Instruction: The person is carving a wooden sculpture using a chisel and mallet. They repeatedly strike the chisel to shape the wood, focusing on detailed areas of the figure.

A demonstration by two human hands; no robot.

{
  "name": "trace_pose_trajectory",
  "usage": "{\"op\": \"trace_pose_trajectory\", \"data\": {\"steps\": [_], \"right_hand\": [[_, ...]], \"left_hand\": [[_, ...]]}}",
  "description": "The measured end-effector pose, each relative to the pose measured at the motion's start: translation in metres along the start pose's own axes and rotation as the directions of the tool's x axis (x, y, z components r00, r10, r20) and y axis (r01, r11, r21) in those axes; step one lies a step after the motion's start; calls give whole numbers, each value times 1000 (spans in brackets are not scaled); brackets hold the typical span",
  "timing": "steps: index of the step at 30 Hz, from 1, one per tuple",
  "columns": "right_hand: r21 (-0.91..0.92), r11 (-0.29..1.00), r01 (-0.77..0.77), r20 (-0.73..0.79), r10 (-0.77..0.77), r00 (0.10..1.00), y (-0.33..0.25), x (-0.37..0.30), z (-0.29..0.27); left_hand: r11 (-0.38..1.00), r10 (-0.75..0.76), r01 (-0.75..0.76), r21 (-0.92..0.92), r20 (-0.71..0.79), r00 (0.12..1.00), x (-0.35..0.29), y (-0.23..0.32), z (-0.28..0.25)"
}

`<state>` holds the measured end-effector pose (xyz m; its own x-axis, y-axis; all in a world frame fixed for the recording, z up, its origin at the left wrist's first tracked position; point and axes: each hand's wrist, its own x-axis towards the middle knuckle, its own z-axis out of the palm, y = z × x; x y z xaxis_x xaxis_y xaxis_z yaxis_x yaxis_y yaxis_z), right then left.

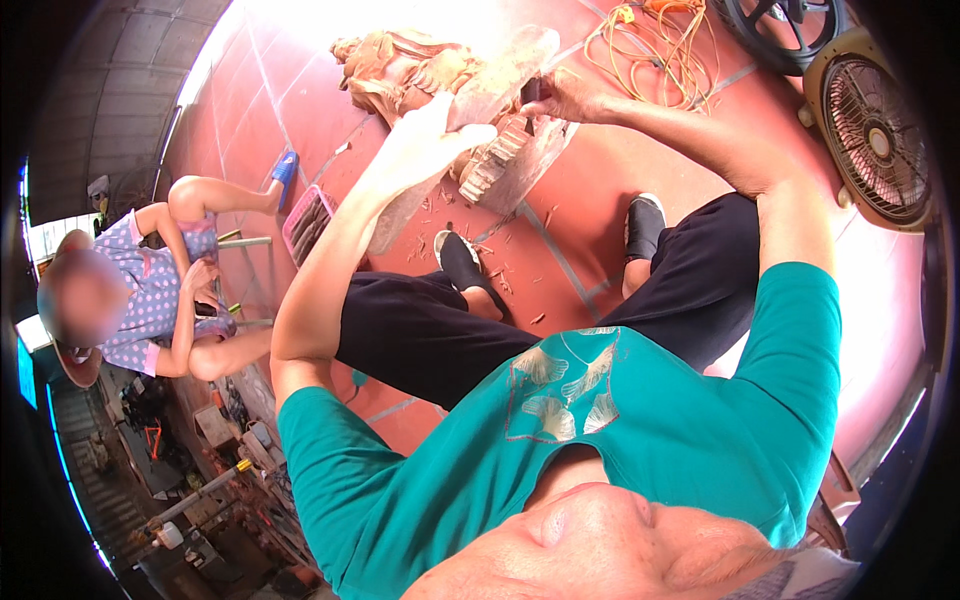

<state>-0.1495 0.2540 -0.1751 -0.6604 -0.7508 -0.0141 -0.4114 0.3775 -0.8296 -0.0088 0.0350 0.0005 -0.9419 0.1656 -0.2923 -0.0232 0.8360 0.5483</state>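
Between my feet and the far edge lies a brown carved wood piece [405, 70], with a ridged wooden part [495, 160] nearer to me. A pale wooden board [515, 60] slants past them, partly washed out by glare. My left hand [435, 140] is over the board with its thumb stretched out and fingers apart; whether it presses on the wood I cannot tell. On the other side, the fingers of my right hand [565, 97] are closed around a small dark piece [531, 92] beside the board. What that dark piece is cannot be made out.
Wood shavings [490, 260] litter the red tiled floor [560, 240] around my shoes. Orange cable [660, 50], a fan [875, 135] and a black wheel [790, 30] are at the right. Another person [160, 280] sits at the left beside a pink basket [310, 225].
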Motion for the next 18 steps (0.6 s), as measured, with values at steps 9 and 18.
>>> {"op": "trace_pose_trajectory", "data": {"steps": [9,18], "right_hand": [[282,959,-30,72,10,997,-29,-10,0],[603,714,-355,156,331,931,5,-12,-9]], "left_hand": [[1000,-3,2,-5,-128,992,-6,1,10],[967,-8,-10,-254,-70,998,-7,-10,-1]]}}
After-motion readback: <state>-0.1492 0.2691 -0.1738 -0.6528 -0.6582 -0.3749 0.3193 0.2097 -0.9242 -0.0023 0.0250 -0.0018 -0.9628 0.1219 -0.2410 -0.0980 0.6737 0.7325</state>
